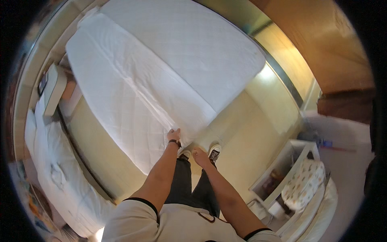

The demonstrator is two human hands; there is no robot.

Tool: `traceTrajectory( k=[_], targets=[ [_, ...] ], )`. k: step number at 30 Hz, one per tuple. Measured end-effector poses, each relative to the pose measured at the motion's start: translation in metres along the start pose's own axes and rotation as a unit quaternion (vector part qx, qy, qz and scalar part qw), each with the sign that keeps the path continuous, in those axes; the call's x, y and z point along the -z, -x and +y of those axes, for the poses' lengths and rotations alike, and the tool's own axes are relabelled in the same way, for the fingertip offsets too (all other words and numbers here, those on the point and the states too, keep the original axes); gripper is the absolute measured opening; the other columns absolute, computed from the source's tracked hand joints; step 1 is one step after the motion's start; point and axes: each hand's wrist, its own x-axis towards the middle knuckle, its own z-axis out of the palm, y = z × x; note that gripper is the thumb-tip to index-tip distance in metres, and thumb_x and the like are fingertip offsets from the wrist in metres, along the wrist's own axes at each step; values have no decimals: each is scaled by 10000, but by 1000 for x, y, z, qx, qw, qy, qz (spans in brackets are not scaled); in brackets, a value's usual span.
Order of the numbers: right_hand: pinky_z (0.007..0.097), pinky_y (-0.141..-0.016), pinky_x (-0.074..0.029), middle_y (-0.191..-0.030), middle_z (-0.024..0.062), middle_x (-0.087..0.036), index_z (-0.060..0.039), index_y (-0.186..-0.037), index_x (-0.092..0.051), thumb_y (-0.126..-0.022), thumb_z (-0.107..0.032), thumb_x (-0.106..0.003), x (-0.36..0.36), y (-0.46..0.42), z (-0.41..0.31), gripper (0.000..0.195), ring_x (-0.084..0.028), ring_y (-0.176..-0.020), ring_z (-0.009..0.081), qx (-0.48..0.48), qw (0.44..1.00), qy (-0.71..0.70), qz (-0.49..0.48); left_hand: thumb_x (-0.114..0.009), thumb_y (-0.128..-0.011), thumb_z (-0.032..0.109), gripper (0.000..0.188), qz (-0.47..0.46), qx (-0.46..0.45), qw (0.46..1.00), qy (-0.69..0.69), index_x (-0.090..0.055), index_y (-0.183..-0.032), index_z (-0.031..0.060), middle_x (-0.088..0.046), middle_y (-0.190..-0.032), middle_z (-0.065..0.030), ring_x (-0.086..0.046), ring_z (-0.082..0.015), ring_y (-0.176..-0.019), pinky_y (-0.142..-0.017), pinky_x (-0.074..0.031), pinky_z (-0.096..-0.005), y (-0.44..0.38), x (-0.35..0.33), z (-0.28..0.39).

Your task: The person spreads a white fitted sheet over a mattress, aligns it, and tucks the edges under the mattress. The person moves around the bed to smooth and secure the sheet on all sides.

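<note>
My left hand (173, 134), with a dark watch on its wrist, grips the gathered edge of a white sheet (169, 87) at the near end of a bed. The sheet lies in a long folded band across a white quilted mattress (196, 45), with part of the quilted surface showing on both sides. My right hand (199, 155) hangs over the floor just right of the sheet's near end, above my shoes. Its fingers are curled, and whether they hold anything cannot be told.
A second bed with rumpled white bedding (66, 169) runs along the left, past a small nightstand (56, 87). At the lower right stands a white open shelf unit (287, 175) beside a patterned pillow (304, 184). A wooden panel (326, 45) rises at the upper right.
</note>
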Motion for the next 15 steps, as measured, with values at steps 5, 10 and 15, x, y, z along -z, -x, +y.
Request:
traceTrajectory(
  k=[5, 10, 15],
  targets=[
    [360, -839, -351, -1083, 189, -437, -5, -1171, -312, -733, -177, -534, 2, -41, -2, 521, -416, -1015, 316, 154, 987, 9, 37, -578, -717, 73, 311, -33, -72, 996, 39, -334, -524, 88, -308, -457, -3, -290, -115, -415, -405, -276, -278, 28, -24, 11],
    [373, -699, -404, -982, 158, -470, 6, -1083, -351, -727, -189, -544, 35, -79, -5, 449, -477, -846, 293, 203, 977, 16, 58, -557, -729, 101, 356, -55, -118, 991, 38, -281, -505, 94, -211, -472, 3, -237, -117, -433, -417, -261, -299, 106, -61, 51],
    [355, -567, -376, -736, 71, -447, -21, -796, -420, -761, -191, -496, 55, -104, -9, 190, -442, -658, 228, 105, 918, -377, -69, -536, -723, 135, 328, 36, -277, 952, -123, -296, -520, 39, -250, -457, -49, -270, -156, -427, -436, -289, -329, 115, -86, 54]
  ],
)
